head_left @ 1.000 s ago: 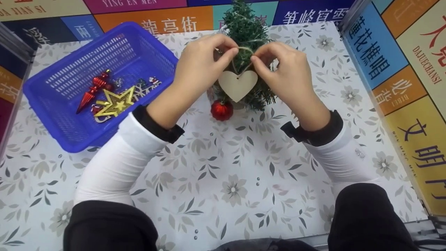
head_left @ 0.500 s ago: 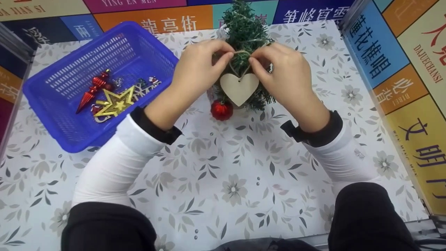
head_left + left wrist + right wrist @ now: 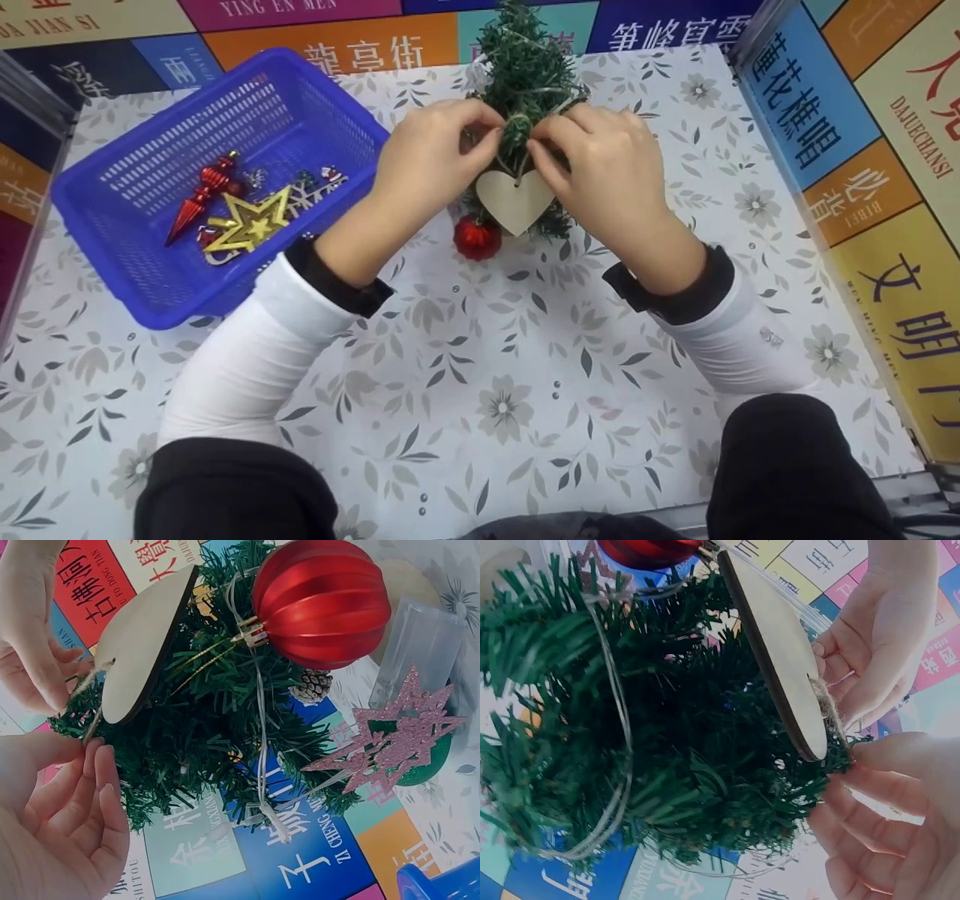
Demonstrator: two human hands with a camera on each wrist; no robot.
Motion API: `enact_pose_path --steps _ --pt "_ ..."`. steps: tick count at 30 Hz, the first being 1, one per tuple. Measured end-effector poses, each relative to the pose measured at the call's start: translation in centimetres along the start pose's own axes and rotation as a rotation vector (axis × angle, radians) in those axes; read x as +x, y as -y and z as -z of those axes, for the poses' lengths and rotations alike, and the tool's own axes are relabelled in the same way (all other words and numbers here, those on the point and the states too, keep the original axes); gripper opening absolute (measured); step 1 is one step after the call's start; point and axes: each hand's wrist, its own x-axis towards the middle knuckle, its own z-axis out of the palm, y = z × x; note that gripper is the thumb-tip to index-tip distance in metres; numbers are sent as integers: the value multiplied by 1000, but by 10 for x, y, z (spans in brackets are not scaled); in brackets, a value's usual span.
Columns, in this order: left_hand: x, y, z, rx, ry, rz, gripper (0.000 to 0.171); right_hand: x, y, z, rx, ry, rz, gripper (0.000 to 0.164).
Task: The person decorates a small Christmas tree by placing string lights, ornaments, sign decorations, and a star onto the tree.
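A flat wooden heart ornament [image 3: 515,201] hangs by a twine loop [image 3: 93,724] at the front of a small green artificial Christmas tree [image 3: 525,71]. My left hand [image 3: 435,154] pinches one side of the loop between thumb and fingers. On the other side, my right hand [image 3: 611,165] pinches the twine, its fingertips close against the green needles. A branch tip shows inside the loop in the head view. Below the heart, a ribbed red ball ornament [image 3: 477,238] hangs low on the tree by a gold thread.
At the left, a blue plastic basket [image 3: 127,281] holds a gold star [image 3: 259,223], a red spindle-shaped ornament [image 3: 201,196] and smaller decorations. A pink glitter ornament [image 3: 405,731], a pinecone [image 3: 311,685] and a clear wire [image 3: 261,727] are on the tree. Printed panels [image 3: 892,285] border the table.
Both hands have come down slightly and toward each other, lowering the heart along the tree. The twine loop has moved from in front of the tree to around a branch tip.
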Motion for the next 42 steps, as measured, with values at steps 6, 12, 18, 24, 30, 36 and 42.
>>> enact_pose_path --steps 6,12,18,24,30,36,42 --pt "-1 1 -1 18 30 4 23 -3 -5 -4 88 -6 -38 21" --pt "-2 5 -1 19 43 -1 25 -4 -10 -8 159 -29 -58 20" --pt "-3 7 0 2 32 0 26 -5 -12 -7 213 -22 -57 21" --pt "-4 8 3 -15 14 9 28 -6 -15 -4 235 -30 -58 22" --pt "-7 10 7 -40 -12 16 28 -5 -17 1 275 -67 -88 22" --pt "-17 25 11 -117 -70 64 25 -7 -33 11 282 -68 -206 24" --pt "-33 53 8 -172 -124 186 22 -19 -62 10 267 17 -414 27"
